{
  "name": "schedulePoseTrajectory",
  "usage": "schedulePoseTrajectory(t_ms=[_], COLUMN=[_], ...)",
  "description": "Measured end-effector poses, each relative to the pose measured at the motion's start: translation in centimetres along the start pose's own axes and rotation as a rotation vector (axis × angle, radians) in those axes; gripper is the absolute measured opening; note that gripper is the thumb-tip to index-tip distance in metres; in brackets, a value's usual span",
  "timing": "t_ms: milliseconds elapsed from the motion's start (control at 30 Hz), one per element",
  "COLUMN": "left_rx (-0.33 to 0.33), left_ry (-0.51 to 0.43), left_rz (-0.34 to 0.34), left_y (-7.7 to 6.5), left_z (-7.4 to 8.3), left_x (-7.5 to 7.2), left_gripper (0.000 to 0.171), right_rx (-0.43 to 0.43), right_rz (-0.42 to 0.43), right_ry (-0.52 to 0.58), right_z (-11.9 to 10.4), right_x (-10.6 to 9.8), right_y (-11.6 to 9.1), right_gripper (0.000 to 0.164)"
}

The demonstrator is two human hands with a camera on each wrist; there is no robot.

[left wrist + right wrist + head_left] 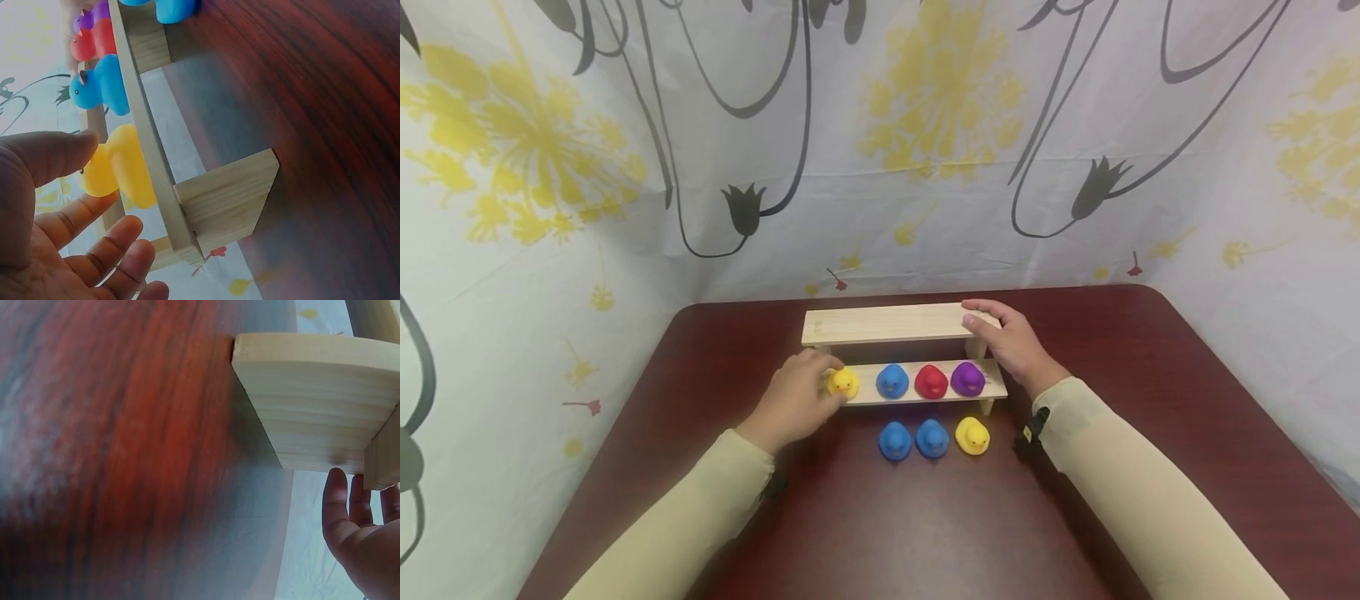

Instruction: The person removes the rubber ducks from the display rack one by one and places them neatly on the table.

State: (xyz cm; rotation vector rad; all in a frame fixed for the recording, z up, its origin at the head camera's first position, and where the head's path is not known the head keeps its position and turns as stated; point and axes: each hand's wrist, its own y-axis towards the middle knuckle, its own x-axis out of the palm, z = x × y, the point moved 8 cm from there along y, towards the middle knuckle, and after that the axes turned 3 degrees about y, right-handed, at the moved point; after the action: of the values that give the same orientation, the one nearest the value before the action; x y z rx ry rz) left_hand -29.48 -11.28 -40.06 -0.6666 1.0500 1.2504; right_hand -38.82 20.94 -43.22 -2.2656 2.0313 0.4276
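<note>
A two-tier wooden rack [895,323] stands on the table. On its lower shelf sit a yellow rubber duck [843,382], a blue duck [892,382], a red duck [932,382] and a purple duck [967,379]. My left hand [801,392] pinches the yellow duck [128,165] at the shelf's left end, thumb on one side and index finger on the other; its other fingers are spread loosely. At the upper shelf's right end rests my right hand [1015,342], with fairly straight fingers [336,494] at the wood's edge.
In front of the rack, two blue ducks [895,441] and another yellow duck [972,436] stand in a row on the dark red table [895,533]. Behind and beside the table hangs a patterned white cloth [880,225].
</note>
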Motion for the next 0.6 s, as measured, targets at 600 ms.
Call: schedulePoseTrajectory(t_ms=[600], left_rx=[0.013], left_ry=[-0.03], left_rz=[-0.012], left_y=[-0.54], left_z=[0.64], left_x=[-0.29], left_gripper=[0.035], right_rx=[0.001], right_rz=[0.001], right_ry=[0.015], right_z=[-0.03], right_x=[0.05], right_y=[-0.03], right_gripper=[0.05])
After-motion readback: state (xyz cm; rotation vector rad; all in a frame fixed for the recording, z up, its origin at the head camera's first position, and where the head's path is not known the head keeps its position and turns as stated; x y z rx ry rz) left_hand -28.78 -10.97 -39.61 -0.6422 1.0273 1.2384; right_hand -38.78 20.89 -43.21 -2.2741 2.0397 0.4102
